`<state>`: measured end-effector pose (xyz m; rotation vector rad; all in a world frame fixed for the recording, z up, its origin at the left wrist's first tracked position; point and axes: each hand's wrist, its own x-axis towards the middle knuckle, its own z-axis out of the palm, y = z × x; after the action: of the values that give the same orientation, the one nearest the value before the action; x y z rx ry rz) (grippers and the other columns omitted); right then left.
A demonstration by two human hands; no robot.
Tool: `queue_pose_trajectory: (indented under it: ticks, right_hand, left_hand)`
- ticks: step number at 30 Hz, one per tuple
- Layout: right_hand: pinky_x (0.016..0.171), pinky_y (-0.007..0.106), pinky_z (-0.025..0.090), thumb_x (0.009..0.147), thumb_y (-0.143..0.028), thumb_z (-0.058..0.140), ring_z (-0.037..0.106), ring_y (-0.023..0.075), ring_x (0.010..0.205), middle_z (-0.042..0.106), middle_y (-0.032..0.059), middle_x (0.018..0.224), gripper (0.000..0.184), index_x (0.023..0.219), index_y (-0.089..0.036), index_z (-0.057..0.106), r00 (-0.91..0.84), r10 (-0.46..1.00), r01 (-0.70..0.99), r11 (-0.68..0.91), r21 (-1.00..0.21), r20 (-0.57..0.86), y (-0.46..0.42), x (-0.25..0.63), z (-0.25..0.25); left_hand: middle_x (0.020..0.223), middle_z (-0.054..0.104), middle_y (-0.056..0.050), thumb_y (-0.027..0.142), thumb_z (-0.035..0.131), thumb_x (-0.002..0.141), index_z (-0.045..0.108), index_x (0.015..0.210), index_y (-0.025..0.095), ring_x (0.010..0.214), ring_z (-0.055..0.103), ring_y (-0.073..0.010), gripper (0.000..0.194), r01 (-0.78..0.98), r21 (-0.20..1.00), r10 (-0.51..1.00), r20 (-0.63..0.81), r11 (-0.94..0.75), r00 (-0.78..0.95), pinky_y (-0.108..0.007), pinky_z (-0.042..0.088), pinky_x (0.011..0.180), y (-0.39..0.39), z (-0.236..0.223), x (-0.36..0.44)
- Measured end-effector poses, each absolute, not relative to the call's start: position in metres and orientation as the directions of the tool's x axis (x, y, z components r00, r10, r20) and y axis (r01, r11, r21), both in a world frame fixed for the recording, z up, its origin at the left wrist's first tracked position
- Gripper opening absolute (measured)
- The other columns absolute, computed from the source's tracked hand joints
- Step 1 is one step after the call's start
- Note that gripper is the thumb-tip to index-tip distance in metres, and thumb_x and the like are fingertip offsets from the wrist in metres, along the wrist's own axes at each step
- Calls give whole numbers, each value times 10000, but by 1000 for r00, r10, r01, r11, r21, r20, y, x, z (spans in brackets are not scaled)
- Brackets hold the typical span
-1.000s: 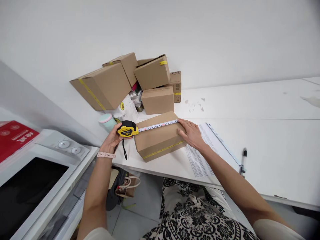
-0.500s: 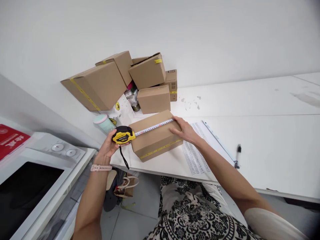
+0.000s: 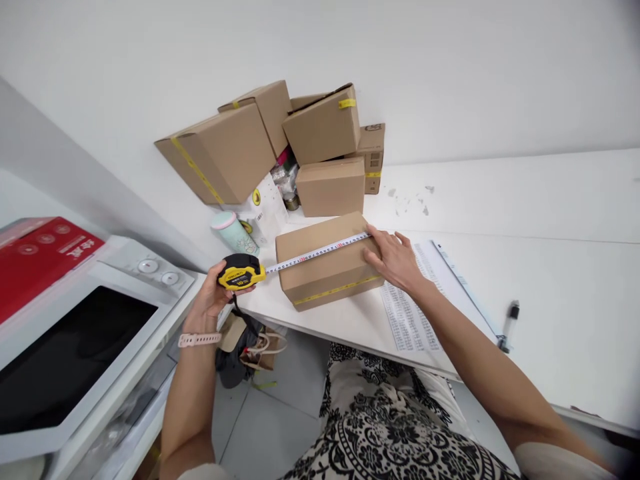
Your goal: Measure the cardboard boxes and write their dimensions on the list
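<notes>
A brown cardboard box (image 3: 327,275) with a yellow tape strip lies near the front edge of the white table (image 3: 525,220). My left hand (image 3: 213,297) is closed round a yellow and black tape measure (image 3: 241,272), held off the table's left end. Its white blade (image 3: 320,251) runs across the top of the box. My right hand (image 3: 395,257) presses the blade's far end against the box's right edge, fingers curled over it.
A heap of cardboard boxes (image 3: 280,143) leans on the wall behind. A pale green cup (image 3: 233,231) stands left of the box. A printed sheet (image 3: 417,300) and a pen (image 3: 507,323) lie to the right. A white appliance (image 3: 80,333) with a red box (image 3: 37,257) stands at left.
My left hand has pulled the tape measure case further left, away from the box, so more blade shows. The view has shifted. My right hand stays on the box's right edge.
</notes>
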<state>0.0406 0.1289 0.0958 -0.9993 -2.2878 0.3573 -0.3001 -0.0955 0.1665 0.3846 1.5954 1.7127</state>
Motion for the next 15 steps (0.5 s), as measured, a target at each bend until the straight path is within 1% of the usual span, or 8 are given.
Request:
queue_pose_trajectory:
  ticks: [3,5,8,12,15]
  right_hand:
    - [1192,601,289,961,-439,419,572,319,1329,646,93,1434,760,1648,-220,179,-515,738,562,675,-478,437,131,41,93]
    - [1199,600,280,952,-447,430,553,314,1353,636,84,1451,806,1656,-208,117,-506,743,551,670,-498,439,131,41,91]
    - [1208,600,262,946,-453,436,528,318,1379,628,84,1465,820,1654,-195,113,-498,751,540,659,-523,433,131,41,90]
    - [1207,604,254,946,-448,433,525,321,1382,629,89,1463,811,1652,-194,126,-499,751,533,660,-530,433,130,41,92]
    - [1213,601,242,946,-443,430,523,320,1384,623,91,1470,803,1649,-188,139,-504,754,531,655,-537,421,129,41,93]
  left_hand:
    - [760,791,-86,362,596,861,745,900,137,655,756,-272,272,-323,944,668,-283,66,-688,-509,670,690,-101,167,-311]
    - [779,796,-92,344,582,868,746,918,131,682,763,-274,273,-331,941,666,-289,67,-687,-500,671,700,-100,167,-316]
    - [775,794,-93,338,589,865,739,919,130,687,766,-271,262,-333,940,669,-291,69,-684,-497,670,715,-97,165,-322]
    - [756,785,-95,393,633,839,734,933,125,657,757,-273,301,-326,941,691,-295,90,-660,-503,665,690,-98,161,-326]
    - [737,778,-74,401,656,823,731,931,140,604,731,-237,292,-310,947,698,-275,80,-661,-493,663,703,-101,159,-328]
